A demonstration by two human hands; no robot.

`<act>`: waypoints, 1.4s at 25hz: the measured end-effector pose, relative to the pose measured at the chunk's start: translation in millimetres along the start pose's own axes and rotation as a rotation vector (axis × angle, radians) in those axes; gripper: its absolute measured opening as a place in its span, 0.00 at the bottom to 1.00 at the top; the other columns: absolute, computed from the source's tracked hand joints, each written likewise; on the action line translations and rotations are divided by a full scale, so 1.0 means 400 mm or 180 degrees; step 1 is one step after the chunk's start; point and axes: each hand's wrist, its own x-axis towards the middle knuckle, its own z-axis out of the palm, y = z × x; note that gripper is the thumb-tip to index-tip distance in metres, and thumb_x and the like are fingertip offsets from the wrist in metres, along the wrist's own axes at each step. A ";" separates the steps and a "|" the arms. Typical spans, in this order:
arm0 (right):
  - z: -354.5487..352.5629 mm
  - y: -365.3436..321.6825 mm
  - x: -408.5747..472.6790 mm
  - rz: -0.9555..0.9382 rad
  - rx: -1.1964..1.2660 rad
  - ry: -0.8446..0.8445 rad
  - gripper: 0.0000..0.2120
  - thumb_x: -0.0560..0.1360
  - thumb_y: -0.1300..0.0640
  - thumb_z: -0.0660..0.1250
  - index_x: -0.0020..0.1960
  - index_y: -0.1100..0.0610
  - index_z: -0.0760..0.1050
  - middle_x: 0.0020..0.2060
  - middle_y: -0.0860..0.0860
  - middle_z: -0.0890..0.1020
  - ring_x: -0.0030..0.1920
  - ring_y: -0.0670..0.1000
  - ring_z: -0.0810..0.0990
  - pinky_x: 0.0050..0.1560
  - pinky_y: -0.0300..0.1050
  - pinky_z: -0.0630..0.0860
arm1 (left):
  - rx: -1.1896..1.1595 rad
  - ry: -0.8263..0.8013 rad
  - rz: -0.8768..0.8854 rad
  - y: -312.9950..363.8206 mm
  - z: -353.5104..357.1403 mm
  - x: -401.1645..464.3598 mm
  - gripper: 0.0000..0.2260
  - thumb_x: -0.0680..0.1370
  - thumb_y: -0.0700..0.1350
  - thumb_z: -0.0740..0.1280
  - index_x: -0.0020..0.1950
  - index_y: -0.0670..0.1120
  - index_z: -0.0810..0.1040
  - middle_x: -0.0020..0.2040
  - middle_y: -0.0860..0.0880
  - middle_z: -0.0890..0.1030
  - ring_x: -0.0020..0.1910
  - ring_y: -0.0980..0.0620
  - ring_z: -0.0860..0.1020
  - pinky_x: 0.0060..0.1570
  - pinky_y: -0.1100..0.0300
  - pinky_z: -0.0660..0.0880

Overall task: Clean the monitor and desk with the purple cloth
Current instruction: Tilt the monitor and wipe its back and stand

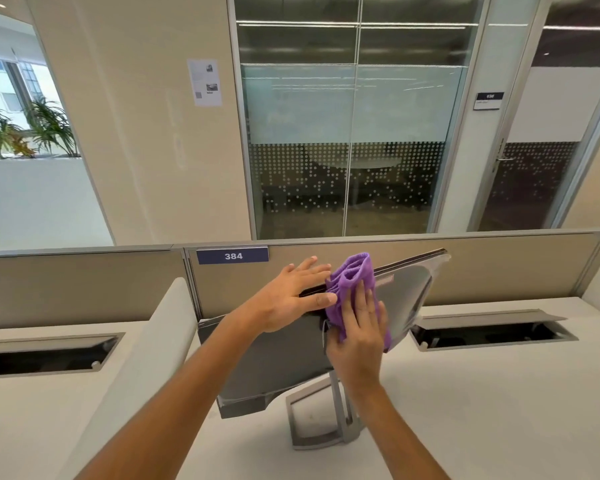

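Note:
A grey monitor (278, 355) stands tilted on the white desk (482, 393), its back toward me and its grey stand (326, 420) below. My left hand (291, 296) lies flat with straight fingers on the monitor's upper edge. My right hand (359, 337) presses the folded purple cloth (350, 282) flat against the monitor's back, near the top edge. The cloth bunches up above my fingers. The screen side is hidden.
A beige partition (499, 265) with a label "384" (232, 256) runs behind the desk. Open cable trays sit in the desk at left (42, 355) and right (492, 332). A white divider (146, 358) stands left of the monitor. Glass office walls lie beyond.

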 end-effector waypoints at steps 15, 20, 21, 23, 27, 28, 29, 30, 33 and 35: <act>-0.040 0.289 0.160 -0.0024 -0.0249 -0.0223 0.24 0.82 0.46 0.53 0.73 0.57 0.66 0.74 0.54 0.65 0.76 0.57 0.57 0.73 0.66 0.54 | 0.0447 -0.0289 -0.0060 0.013 -0.008 -0.014 0.30 0.76 0.66 0.52 0.76 0.54 0.59 0.68 0.66 0.49 0.60 0.79 0.35 0.66 0.65 0.33; -0.092 0.431 0.269 0.0779 0.0175 -0.0177 0.27 0.81 0.41 0.49 0.73 0.54 0.66 0.72 0.50 0.69 0.75 0.54 0.60 0.73 0.65 0.55 | 0.0502 -0.0349 -0.0049 0.004 -0.006 -0.005 0.33 0.73 0.67 0.48 0.76 0.55 0.59 0.70 0.66 0.49 0.68 0.72 0.40 0.68 0.64 0.35; -0.090 0.432 0.276 0.0894 0.0285 -0.0111 0.27 0.81 0.40 0.49 0.73 0.54 0.67 0.72 0.49 0.69 0.75 0.53 0.61 0.73 0.65 0.56 | 0.0488 -0.0354 -0.0051 0.003 -0.007 -0.005 0.33 0.73 0.67 0.48 0.76 0.55 0.60 0.70 0.66 0.50 0.68 0.73 0.40 0.68 0.64 0.35; -0.070 0.379 0.257 0.1020 0.0421 0.0003 0.26 0.81 0.41 0.52 0.72 0.54 0.68 0.71 0.49 0.70 0.75 0.50 0.61 0.73 0.62 0.58 | 0.0431 -0.0347 -0.0076 0.001 -0.007 -0.003 0.33 0.74 0.67 0.48 0.75 0.55 0.61 0.70 0.67 0.50 0.65 0.78 0.39 0.67 0.65 0.36; -0.012 0.199 0.158 0.0166 0.0503 -0.0108 0.21 0.78 0.53 0.63 0.70 0.57 0.70 0.69 0.53 0.73 0.75 0.53 0.61 0.74 0.59 0.59 | 0.0360 -0.0335 -0.0058 0.000 -0.010 -0.004 0.36 0.72 0.70 0.47 0.75 0.55 0.62 0.70 0.68 0.52 0.61 0.83 0.39 0.67 0.66 0.37; -0.002 0.190 0.145 -0.0089 0.0409 -0.0135 0.21 0.79 0.54 0.63 0.70 0.58 0.70 0.69 0.53 0.73 0.75 0.54 0.61 0.74 0.60 0.58 | 0.0377 -0.0347 -0.0076 0.001 -0.010 -0.004 0.35 0.72 0.70 0.47 0.75 0.55 0.61 0.69 0.68 0.51 0.60 0.84 0.38 0.67 0.66 0.36; 0.001 0.198 0.145 -0.0243 0.0313 -0.0122 0.21 0.80 0.53 0.62 0.70 0.58 0.70 0.69 0.54 0.72 0.75 0.55 0.61 0.73 0.62 0.57 | 0.0408 -0.0366 -0.0105 0.004 -0.010 -0.006 0.34 0.72 0.69 0.48 0.75 0.55 0.61 0.69 0.68 0.50 0.59 0.85 0.37 0.66 0.66 0.35; 0.000 0.219 0.154 -0.0242 0.0266 -0.0078 0.20 0.81 0.52 0.60 0.70 0.58 0.70 0.70 0.53 0.72 0.75 0.55 0.61 0.73 0.62 0.56 | 0.0437 -0.0380 -0.0130 0.008 -0.011 -0.007 0.34 0.73 0.68 0.48 0.75 0.55 0.60 0.68 0.69 0.48 0.57 0.86 0.35 0.66 0.66 0.34; -0.013 0.308 0.200 0.0571 0.0454 0.0100 0.22 0.82 0.46 0.54 0.72 0.55 0.67 0.72 0.50 0.69 0.76 0.51 0.58 0.76 0.59 0.53 | 0.0472 -0.0338 -0.0081 0.014 -0.011 -0.008 0.40 0.68 0.75 0.44 0.75 0.57 0.58 0.66 0.72 0.46 0.55 0.86 0.33 0.64 0.66 0.32; -0.028 0.360 0.240 0.1136 0.0638 0.0169 0.21 0.82 0.45 0.53 0.73 0.49 0.65 0.72 0.47 0.68 0.75 0.50 0.59 0.75 0.58 0.58 | 0.0482 -0.0263 -0.0036 0.010 -0.007 -0.004 0.46 0.63 0.80 0.39 0.75 0.58 0.58 0.67 0.71 0.45 0.57 0.84 0.33 0.65 0.65 0.33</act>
